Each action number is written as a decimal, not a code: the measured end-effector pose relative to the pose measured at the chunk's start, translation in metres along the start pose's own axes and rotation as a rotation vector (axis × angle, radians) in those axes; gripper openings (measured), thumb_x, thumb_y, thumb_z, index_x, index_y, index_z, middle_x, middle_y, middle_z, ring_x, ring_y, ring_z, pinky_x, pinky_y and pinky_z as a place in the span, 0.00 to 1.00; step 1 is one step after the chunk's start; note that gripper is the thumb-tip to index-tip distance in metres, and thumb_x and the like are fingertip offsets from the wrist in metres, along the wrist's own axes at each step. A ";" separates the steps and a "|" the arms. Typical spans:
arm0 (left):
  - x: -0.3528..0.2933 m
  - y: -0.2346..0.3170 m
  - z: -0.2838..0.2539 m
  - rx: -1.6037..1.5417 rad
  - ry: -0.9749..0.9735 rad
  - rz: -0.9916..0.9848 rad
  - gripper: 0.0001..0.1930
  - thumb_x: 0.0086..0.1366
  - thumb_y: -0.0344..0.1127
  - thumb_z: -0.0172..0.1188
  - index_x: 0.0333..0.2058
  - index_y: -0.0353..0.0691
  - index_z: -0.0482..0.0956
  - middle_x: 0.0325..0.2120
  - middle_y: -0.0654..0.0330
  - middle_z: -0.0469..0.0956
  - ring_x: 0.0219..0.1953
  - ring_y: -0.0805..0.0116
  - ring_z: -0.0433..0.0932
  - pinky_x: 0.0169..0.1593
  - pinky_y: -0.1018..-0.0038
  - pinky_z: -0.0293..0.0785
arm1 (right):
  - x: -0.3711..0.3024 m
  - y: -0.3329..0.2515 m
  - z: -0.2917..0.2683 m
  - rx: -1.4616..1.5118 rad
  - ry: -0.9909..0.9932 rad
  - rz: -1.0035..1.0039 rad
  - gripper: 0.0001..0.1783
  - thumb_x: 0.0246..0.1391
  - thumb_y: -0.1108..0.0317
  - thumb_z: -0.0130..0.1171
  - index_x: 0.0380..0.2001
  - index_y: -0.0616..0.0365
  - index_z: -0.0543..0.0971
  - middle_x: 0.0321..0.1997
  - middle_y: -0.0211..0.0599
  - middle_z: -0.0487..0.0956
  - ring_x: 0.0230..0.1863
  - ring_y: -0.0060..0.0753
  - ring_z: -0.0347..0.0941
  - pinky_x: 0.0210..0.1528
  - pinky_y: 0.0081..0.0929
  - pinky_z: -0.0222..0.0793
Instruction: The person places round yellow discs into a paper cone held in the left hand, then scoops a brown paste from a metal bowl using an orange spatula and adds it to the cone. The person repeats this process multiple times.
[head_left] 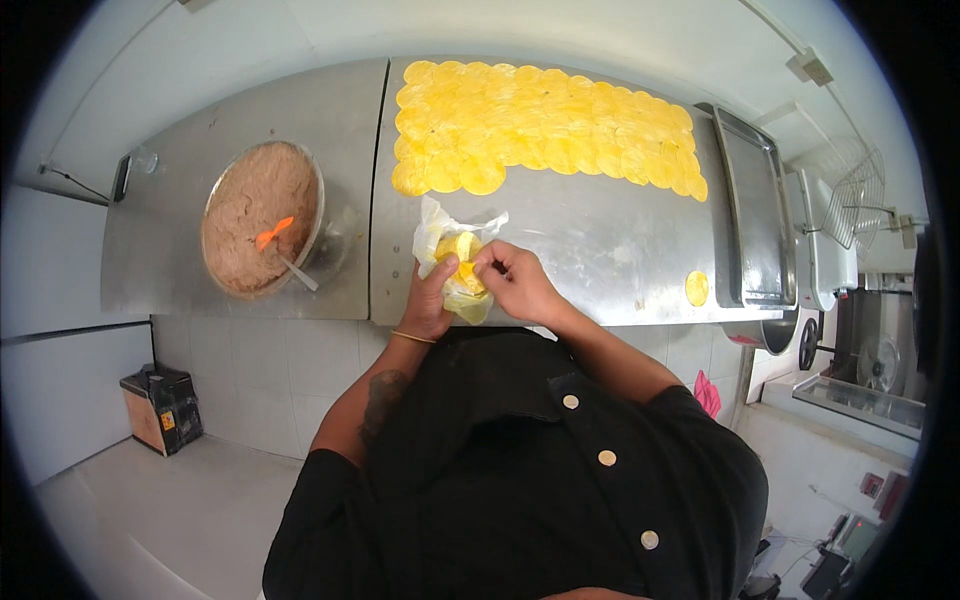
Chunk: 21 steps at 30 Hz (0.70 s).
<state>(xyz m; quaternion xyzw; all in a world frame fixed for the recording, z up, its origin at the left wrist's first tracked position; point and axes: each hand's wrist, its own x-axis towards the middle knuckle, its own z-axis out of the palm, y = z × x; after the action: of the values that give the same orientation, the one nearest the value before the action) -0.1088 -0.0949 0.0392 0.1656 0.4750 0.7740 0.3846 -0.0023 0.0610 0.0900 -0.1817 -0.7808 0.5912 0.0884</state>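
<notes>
My left hand (430, 300) is closed round a small stack of yellow dough wrappers (458, 248), with its thumb on top. A crumpled white wrapping (431, 225) surrounds the stack, opened at the top. At the stack's right side, the fingers of my right hand (522, 285) pinch at a wrapper's edge. Both hands are over the front edge of the steel table (600, 235). Beyond them, many round yellow wrappers (545, 120) lie overlapping in a broad sheet. A single wrapper (697, 288) rests apart near the front right.
On the left steel table stands a large round bowl (318, 190) of pinkish-brown minced filling (250, 200), with an orange-ended spatula (275, 232) and a light-coloured handle in it. A dark metal tray (745, 200) stands at the right end. A cardboard box (160, 410) sits on the floor at left.
</notes>
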 end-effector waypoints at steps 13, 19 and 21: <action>-0.016 -0.039 0.000 -0.184 0.173 -0.149 0.31 0.73 0.35 0.63 0.71 0.41 0.63 0.60 0.56 0.76 0.61 0.57 0.79 0.65 0.56 0.78 | 0.153 0.128 -0.083 -0.784 0.363 -0.413 0.12 0.57 0.74 0.58 0.44 0.53 0.82 0.36 0.44 0.81 0.41 0.55 0.76 0.44 0.51 0.71; -0.023 -0.034 0.006 -0.476 0.257 -0.254 0.32 0.73 0.35 0.63 0.72 0.43 0.62 0.62 0.55 0.75 0.63 0.56 0.77 0.66 0.55 0.76 | 0.156 0.092 -0.082 -0.743 0.468 -0.490 0.08 0.60 0.66 0.64 0.41 0.54 0.81 0.38 0.45 0.82 0.42 0.54 0.77 0.47 0.50 0.72; -0.023 -0.032 0.007 -0.505 0.240 -0.238 0.31 0.74 0.35 0.61 0.72 0.43 0.62 0.62 0.55 0.75 0.63 0.56 0.77 0.67 0.56 0.76 | 0.125 0.070 -0.068 -0.579 0.354 -0.488 0.12 0.59 0.61 0.68 0.41 0.56 0.81 0.38 0.46 0.81 0.43 0.54 0.77 0.47 0.49 0.73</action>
<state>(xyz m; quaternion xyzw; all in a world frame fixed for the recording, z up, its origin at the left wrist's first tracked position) -0.0757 -0.0997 0.0172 -0.0848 0.3255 0.8313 0.4424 -0.0801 0.1866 0.0335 -0.1075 -0.9076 0.2685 0.3042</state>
